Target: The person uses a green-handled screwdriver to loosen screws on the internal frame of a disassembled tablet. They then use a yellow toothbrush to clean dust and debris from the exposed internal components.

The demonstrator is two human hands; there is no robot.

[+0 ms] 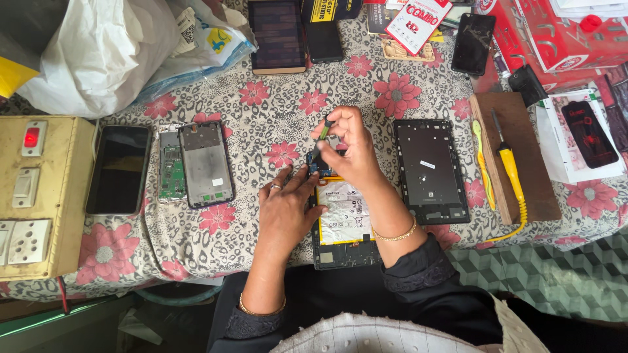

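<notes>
Right hand: the right hand (350, 147) is closed around a small green screwdriver (322, 135), tip down near the top edge of the opened tablet (343, 222).
Left hand: the left hand (288, 209) lies flat, fingers spread, pressing the tablet on the flowered cloth (261, 111).
Advice: the person should keep the tool upright and the tablet steady, so the tip does not slip to the battery (343, 212).

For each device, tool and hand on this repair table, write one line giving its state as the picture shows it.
Tablet: opened, battery exposed.
Back cover: removed, lying inside up.
Screwdriver: held upright, tip on tablet.
Right hand: gripping screwdriver.
Left hand: flat, steadying tablet.
Small phone: opened, circuit board showing.
Soldering iron: lying unused on wooden board.
</notes>
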